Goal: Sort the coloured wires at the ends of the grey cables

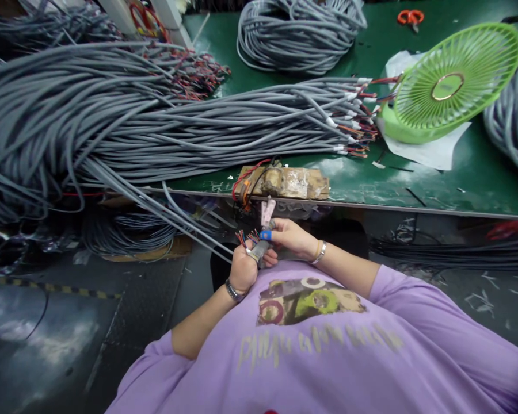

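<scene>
Green bench (pixel 479 178) w/ grey cable bundles (pixel 155 126); green fan (pixel 453 86) at its far right. Just below bench edge, left hand (pixel 243 269) fisted round cable end (pixel 259 250), right hand (pixel 290 237) pinching its wires. Dark floor (pixel 47 333) under bench.

Workbench with cable stock; hands below its front edge.

A large cable bundle (pixel 164 123) lies across the workbench (pixel 479 178), spilling over the left end, stripped ends pointing right toward the desk fan (pixel 453 86), which stands on a paper sheet (pixel 431 152). Behind the bundle lies a coiled cable heap (pixel 297 34); scissors (pixel 410 16) lie at the far right rear. A taped block (pixel 285 183) sits on the front edge. Directly below it, the left hand (pixel 243 269) and right hand (pixel 291 238) meet around a cable end (pixel 259 250).
</scene>
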{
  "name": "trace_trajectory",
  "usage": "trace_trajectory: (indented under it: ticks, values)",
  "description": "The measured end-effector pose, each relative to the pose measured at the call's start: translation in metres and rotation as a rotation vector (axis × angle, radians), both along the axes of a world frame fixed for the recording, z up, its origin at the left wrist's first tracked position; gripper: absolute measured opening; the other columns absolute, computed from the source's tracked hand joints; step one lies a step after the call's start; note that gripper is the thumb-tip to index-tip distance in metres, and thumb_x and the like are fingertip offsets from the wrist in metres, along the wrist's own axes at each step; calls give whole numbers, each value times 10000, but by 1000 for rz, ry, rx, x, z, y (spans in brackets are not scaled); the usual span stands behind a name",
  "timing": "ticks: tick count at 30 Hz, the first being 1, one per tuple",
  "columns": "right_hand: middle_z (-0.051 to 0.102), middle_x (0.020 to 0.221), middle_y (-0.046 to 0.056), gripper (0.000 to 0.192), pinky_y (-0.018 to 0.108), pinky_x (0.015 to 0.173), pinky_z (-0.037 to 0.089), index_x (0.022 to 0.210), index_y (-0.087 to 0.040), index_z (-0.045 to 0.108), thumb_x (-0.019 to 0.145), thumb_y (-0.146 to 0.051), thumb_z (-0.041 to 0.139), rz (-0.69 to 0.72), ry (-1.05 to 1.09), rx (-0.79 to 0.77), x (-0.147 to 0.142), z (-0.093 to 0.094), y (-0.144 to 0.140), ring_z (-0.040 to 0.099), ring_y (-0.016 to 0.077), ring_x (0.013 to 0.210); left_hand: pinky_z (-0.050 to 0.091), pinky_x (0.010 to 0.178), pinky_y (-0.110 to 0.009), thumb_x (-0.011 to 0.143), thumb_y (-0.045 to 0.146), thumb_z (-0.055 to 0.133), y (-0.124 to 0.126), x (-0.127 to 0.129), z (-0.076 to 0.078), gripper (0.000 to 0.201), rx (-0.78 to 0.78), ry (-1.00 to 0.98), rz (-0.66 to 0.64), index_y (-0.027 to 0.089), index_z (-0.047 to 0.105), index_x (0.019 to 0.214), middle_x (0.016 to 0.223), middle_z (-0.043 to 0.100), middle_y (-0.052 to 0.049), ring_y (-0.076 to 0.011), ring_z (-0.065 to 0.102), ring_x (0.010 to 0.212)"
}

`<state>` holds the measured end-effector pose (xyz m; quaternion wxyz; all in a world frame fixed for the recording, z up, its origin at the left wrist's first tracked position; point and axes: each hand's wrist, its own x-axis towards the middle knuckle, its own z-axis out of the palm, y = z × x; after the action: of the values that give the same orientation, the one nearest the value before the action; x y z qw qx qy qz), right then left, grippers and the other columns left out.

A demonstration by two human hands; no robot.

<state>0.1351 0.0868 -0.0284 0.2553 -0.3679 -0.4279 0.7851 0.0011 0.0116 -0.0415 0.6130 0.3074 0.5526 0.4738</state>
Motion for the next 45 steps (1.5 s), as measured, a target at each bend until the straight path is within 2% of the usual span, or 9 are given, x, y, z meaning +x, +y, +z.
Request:
trace_trajectory:
  ticks: [10, 15, 18, 22, 32, 38, 45]
  values:
    - [537, 595, -51, 371, 210, 495, 296, 688, -153, 572, 563, -382, 835, -181, 62, 1, -3, -3, -5, 401, 59, 513, 478, 448, -235, 777, 490, 657, 0, -3, 0, 353, 38, 33, 78, 138, 630, 758, 674, 719, -77, -162, 662, 514]
    - [574, 614, -25, 403, 208, 506, 333, 716, -135, 610, 553, -411, 855, -94, 87, -34, -3, -5, -5, 455, 71, 533, 412, 424, -201, 814, 462, 633, -2, -4, 7, 376, 36, 118, -96, 135, 634, 630, 554, 667, -61, -118, 604, 439]
    - [564, 587, -24, 395, 197, 481, 308, 714, -119, 632, 567, -411, 853, -34, 77, -63, -1, -5, -3, 432, 56, 500, 396, 418, -193, 835, 443, 619, -4, -5, 9, 377, 49, 124, -124, 136, 641, 618, 535, 656, -52, -105, 586, 422]
    - [574, 601, -18, 405, 199, 481, 299, 728, -116, 639, 561, -415, 856, -22, 79, -62, 0, -3, -3, 433, 56, 502, 394, 416, -189, 843, 441, 616, -5, -6, 7, 387, 60, 109, -105, 135, 643, 608, 508, 639, -49, -103, 580, 417]
    - [541, 569, -46, 421, 215, 496, 292, 725, -152, 576, 574, -448, 835, -146, 96, -39, -7, -7, -11, 417, 63, 484, 439, 413, -208, 773, 509, 672, -4, -2, 3, 382, 23, 27, 42, 140, 612, 694, 640, 701, -64, -133, 628, 461]
    - [572, 622, -36, 403, 211, 504, 313, 759, -141, 608, 560, -388, 857, -99, 117, -62, -2, -2, -8, 443, 61, 516, 440, 403, -199, 742, 501, 691, -2, 0, 9, 375, 43, -25, 130, 141, 601, 695, 578, 668, -30, -119, 602, 425]
    - [568, 597, -38, 394, 220, 499, 307, 704, -142, 588, 530, -363, 864, -154, 96, -79, -2, 1, -4, 433, 59, 496, 438, 399, -196, 748, 453, 685, -2, 2, 11, 337, 57, -45, 136, 136, 599, 675, 571, 664, -29, -118, 602, 422]
